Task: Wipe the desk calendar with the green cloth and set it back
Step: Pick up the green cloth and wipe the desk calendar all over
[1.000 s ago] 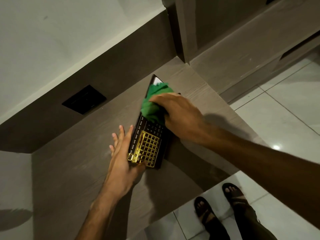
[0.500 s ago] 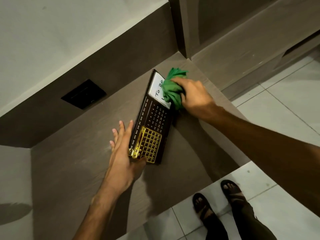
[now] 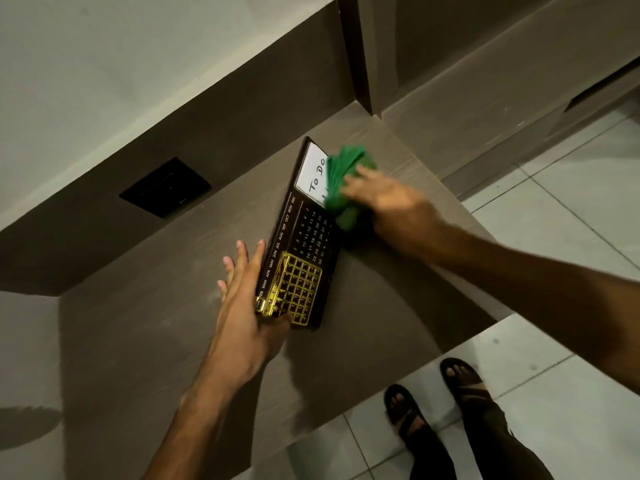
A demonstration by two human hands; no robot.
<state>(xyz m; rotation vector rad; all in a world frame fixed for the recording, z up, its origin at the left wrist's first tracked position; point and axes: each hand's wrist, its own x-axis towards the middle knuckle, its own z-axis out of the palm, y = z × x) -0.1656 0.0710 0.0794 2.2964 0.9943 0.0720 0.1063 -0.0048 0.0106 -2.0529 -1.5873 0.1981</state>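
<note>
A dark desk calendar (image 3: pixel 304 233) with a gold sliding date frame and a white "To Do" panel lies tilted on the brown desk (image 3: pixel 145 341). My left hand (image 3: pixel 246 313) holds its near left edge, thumb on the gold frame, fingers flat along the side. My right hand (image 3: pixel 391 209) grips a bunched green cloth (image 3: pixel 344 183) pressed on the far right part of the calendar, covering part of the white panel. The right hand and the cloth are blurred.
A black wall socket plate (image 3: pixel 165 187) sits in the brown back panel at the left. The desk's front edge runs diagonally above a tiled floor (image 3: pixel 554 393), where two sandalled feet (image 3: pixel 433 403) stand. A cabinet column (image 3: pixel 367 53) rises at the far corner.
The right hand with the cloth swept from the calendar's middle to its far end, uncovering the number grid, then slid slightly back down the right edge. The left hand kept its hold.
</note>
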